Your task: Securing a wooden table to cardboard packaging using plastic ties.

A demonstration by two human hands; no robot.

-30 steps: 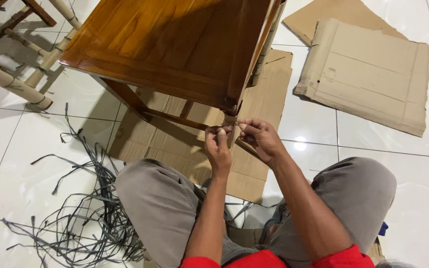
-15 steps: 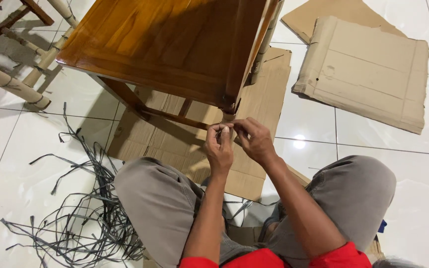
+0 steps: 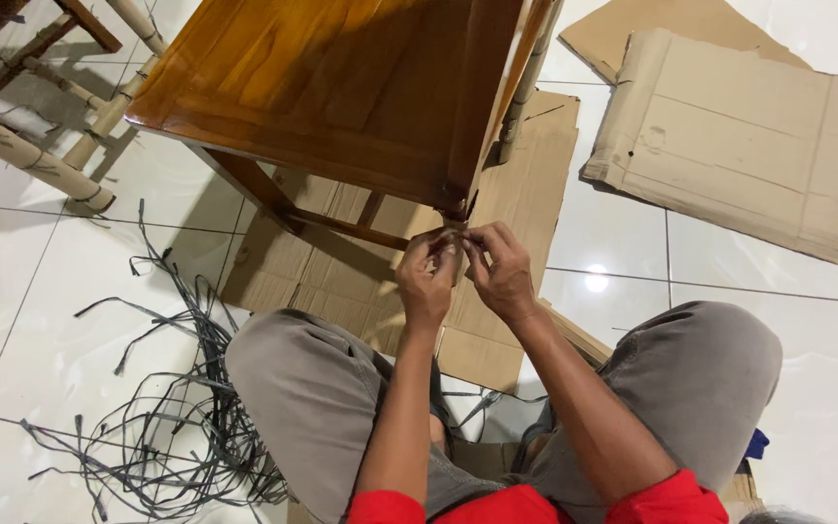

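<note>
A glossy brown wooden chair [image 3: 332, 87] stands in front of me on flattened cardboard [image 3: 341, 272]. My left hand [image 3: 425, 277] and my right hand [image 3: 499, 272] meet at the top of the chair's near leg [image 3: 454, 226], just under the seat corner. Both hands pinch something small there, seemingly a wrapping on the leg; the fingers hide it. My knees in grey trousers frame the hands on either side.
A tangle of grey plastic strapping [image 3: 167, 408] lies on the white tile floor at the left. Folded cardboard sheets [image 3: 729, 136] lie at the upper right. Paper-wrapped legs of another chair [image 3: 41, 126] show at the upper left.
Both hands have moved slightly up and closer together at the leg top. The view has shifted a little, so the chair sits a bit more to the right.
</note>
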